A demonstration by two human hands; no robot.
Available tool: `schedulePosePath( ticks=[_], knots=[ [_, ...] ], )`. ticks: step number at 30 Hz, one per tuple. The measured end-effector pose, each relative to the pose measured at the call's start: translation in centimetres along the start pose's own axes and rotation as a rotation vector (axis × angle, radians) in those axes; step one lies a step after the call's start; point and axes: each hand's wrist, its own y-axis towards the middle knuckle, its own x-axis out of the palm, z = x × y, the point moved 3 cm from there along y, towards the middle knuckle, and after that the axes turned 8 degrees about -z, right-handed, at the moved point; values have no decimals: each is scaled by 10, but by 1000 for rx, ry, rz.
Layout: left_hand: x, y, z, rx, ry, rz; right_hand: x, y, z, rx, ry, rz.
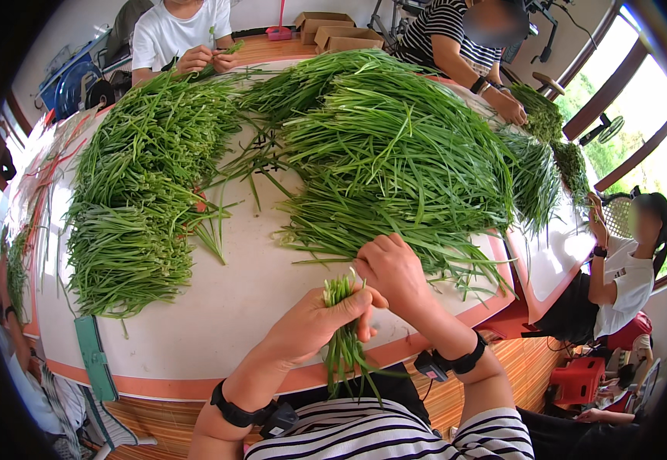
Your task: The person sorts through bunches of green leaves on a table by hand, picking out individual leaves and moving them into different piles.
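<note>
My left hand (316,319) is closed around a small bunch of green garlic chives (342,345), its cut ends up near the thumb and its leaves hanging past the table edge. Just above it, my right hand (394,270) reaches to the near edge of a large heap of garlic chives (391,144). The fingertips of that hand are turned away, so whether they pinch a stalk is hidden. On the left lies a long row of stacked chives (132,253), cut ends facing the middle. A few loose leaves (212,241) are scattered between the two piles.
The white table (241,322) has an orange border. A green phone case (96,356) lies at its near left edge. Two people work across the table; another sits right, beside more chives (532,178). Cardboard boxes (347,39) and a red stool (578,379) are on the floor.
</note>
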Motion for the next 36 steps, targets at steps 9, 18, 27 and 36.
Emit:
schedulePosePath(
  ticks=[9,18,27,36],
  knots=[
    [-11,6,-11,58,-171,347,-27,-39,9,222,870,17],
    [-26,9,-15,129,-287,360,-24,-54,-13,158,875,-168],
    [-29,6,-7,299,-6,506,-48,-92,47,371,747,-218],
    [-13,10,-12,53,-16,132,-28,-23,17,21,223,46]
  ],
)
